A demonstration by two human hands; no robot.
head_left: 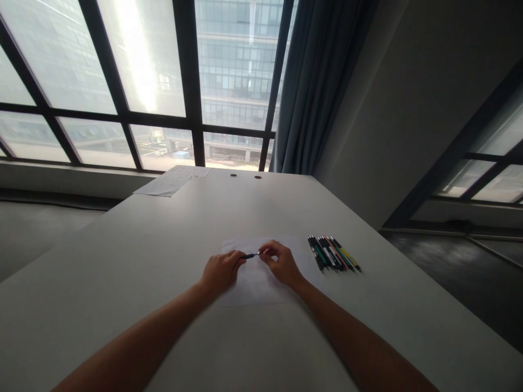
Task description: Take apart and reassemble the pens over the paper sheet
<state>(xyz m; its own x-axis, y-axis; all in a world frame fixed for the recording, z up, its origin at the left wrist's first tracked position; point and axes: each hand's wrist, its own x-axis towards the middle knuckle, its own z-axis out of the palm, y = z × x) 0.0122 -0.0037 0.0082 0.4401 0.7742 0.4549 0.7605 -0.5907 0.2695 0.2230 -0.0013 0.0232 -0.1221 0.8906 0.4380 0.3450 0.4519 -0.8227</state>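
Between my hands a dark pen (248, 256) lies level over a white sheet of paper (255, 291). My left hand (223, 270) is closed around the pen's dark barrel. At the pen's thin, shiny end, my right hand (279, 262) pinches with thumb and finger. Whether a small separate part sits in that pinch is too small to tell. A row of several pens (333, 255) in black, green, red and yellow lies to the right of the sheet, apart from my right hand.
The white table (261, 207) stretches toward the window. Papers (163, 182) lie at its far left corner. Two round holes, one a dark grommet (257, 177), sit near the far edge. A blue curtain (312, 92) hangs behind on the right.
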